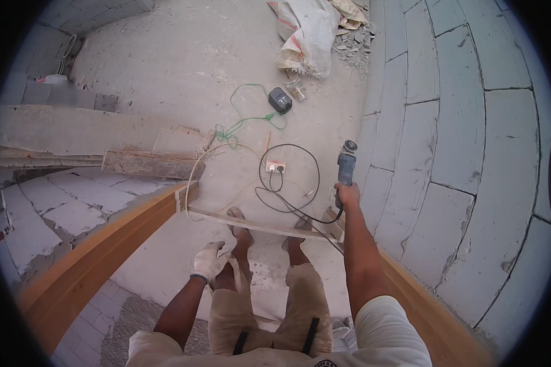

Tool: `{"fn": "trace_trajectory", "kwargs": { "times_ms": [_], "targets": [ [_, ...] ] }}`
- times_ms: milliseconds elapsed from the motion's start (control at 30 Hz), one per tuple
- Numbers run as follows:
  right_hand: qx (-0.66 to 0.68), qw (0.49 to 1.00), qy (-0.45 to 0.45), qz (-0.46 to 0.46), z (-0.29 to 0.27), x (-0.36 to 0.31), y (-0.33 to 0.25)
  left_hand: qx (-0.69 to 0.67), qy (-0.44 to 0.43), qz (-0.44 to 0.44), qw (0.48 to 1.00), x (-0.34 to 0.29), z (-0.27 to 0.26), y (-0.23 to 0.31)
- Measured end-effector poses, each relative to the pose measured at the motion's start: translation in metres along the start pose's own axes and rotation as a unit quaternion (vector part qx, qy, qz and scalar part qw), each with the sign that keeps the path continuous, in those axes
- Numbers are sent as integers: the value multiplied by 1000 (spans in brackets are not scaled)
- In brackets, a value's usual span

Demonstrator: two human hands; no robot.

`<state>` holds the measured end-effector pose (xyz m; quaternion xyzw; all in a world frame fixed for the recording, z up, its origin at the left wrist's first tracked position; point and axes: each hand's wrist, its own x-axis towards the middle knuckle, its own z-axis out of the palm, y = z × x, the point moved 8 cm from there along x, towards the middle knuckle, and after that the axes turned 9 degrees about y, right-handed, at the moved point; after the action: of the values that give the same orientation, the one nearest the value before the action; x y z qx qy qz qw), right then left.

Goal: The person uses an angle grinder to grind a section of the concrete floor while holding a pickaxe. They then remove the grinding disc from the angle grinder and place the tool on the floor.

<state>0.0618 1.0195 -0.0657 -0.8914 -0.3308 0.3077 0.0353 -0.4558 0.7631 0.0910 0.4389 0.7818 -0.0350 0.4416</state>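
My right hand (349,194), bare, is wrapped round the rear of an angle grinder (347,165) held out beside the grey block wall. The grinder's head points away from me, and its black cord (318,219) loops down over the floor. My left hand (211,262) wears a whitish glove and is beside my left knee. Its fingers look curled in toward a pale flap of cloth (237,274); whether this is my trouser leg or a separate piece, I cannot tell.
A wooden frame's left post (98,254) and crossbar (260,225) surround my legs. Ahead on the floor are a socket block (275,166) with plugs, a green cord (242,120), a dark case (280,100) and a white sack (309,37). Planks (153,164) lie left; the block wall (453,122) rises right.
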Motion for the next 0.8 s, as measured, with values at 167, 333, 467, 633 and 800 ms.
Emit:
{"fn": "trace_trajectory", "kwargs": {
  "times_ms": [167,333,467,633,800],
  "targets": [
    [-61,989,78,-106,79,137,-12,-141,-44,-74,986,250,99,40],
    [-17,971,136,-195,189,216,52,-46,89,-61,993,419,222,16],
    [43,963,152,-216,219,240,90,-23,135,-54,989,469,245,40],
    [-36,949,228,-213,209,252,100,-35,67,-36,996,495,261,46],
    [153,918,164,-327,228,92,-3,-190,-51,-165,966,471,249,10]
  ]
}}
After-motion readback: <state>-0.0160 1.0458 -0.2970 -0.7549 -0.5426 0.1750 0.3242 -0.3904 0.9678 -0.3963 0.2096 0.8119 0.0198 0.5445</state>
